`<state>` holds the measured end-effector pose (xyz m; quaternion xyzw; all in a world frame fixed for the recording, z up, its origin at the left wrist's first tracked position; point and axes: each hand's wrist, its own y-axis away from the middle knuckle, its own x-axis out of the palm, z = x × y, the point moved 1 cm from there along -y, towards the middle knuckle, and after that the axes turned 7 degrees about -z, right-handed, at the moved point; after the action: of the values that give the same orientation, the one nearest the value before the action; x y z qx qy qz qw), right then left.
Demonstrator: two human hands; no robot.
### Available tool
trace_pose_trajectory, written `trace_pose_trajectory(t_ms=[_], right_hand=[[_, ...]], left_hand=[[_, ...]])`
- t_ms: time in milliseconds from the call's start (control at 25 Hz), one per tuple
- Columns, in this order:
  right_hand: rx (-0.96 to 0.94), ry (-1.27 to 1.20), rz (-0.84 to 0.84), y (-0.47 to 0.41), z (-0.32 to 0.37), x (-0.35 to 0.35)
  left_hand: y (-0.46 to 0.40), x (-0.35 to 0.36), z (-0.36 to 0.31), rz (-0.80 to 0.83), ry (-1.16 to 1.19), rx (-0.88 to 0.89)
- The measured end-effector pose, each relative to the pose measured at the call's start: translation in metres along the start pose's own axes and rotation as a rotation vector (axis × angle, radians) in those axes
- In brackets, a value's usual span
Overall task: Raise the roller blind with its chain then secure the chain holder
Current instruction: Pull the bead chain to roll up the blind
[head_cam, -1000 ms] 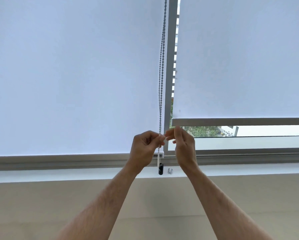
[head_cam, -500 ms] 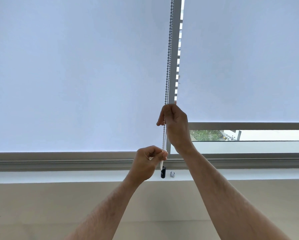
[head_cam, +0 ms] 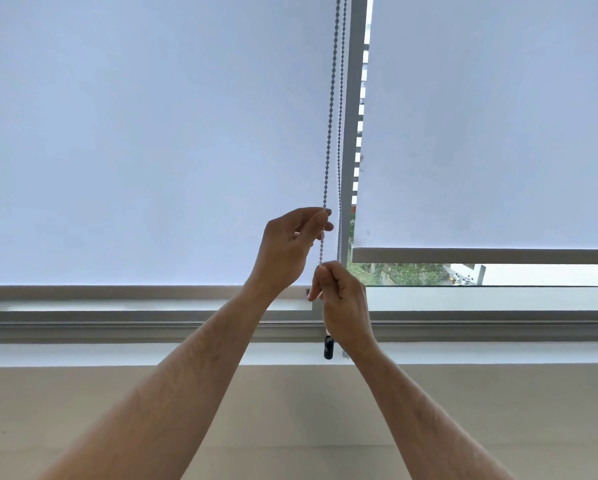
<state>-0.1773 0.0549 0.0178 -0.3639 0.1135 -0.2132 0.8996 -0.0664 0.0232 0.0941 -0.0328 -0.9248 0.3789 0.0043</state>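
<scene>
A white roller blind [head_cam: 152, 140] covers the left window, its bottom bar [head_cam: 117, 292] just above the sill. A grey bead chain [head_cam: 330, 116] hangs in two strands along the blind's right edge. My left hand [head_cam: 287, 251] pinches the left strand between thumb and fingers. Just below it, my right hand [head_cam: 342, 299] is closed on the same chain. A black chain holder [head_cam: 328, 347] dangles under my right hand. A small clear fitting [head_cam: 345, 355] sits on the ledge beside it, mostly hidden by my wrist.
A second white blind [head_cam: 491, 126] on the right is raised a little, its bar [head_cam: 481, 255] showing greenery and buildings below. A grey window mullion [head_cam: 354, 98] runs between the blinds. The white sill [head_cam: 117, 353] and beige wall [head_cam: 290, 410] lie below.
My left hand has moved up the chain to a higher grip, and my right hand has come down to a lower one. The left blind's bottom bar now sits slightly higher.
</scene>
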Motion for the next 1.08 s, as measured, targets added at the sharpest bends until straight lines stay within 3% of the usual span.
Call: trace_pose_trajectory(t_ms=[280,400,600,800,920,1080], right_hand=[[0.079,-0.084,0.119,0.010,-0.007,-0.012],[0.068,-0.159,0.070,-0.006,0.003,-0.023],[0.028,-0.146,-0.064,-0.057,0.045,-0.020],[-0.036,-0.250,0.019,-0.094,0.082,-0.012],[-0.041,-0.242,0.049,-0.086,0.079,-0.009],[-0.030,-0.203,-0.024,-0.065,0.061,-0.008]], left_hand=[[0.011,0.001,0.005,-0.084,0.053,-0.004],[0.023,0.000,0.011,-0.089,0.011,0.000],[0.045,0.005,0.020,-0.022,-0.029,-0.021],[0.059,0.005,0.022,-0.003,-0.083,-0.017],[0.065,-0.002,0.028,0.011,-0.138,-0.027],[0.069,-0.010,0.037,0.152,-0.178,-0.067]])
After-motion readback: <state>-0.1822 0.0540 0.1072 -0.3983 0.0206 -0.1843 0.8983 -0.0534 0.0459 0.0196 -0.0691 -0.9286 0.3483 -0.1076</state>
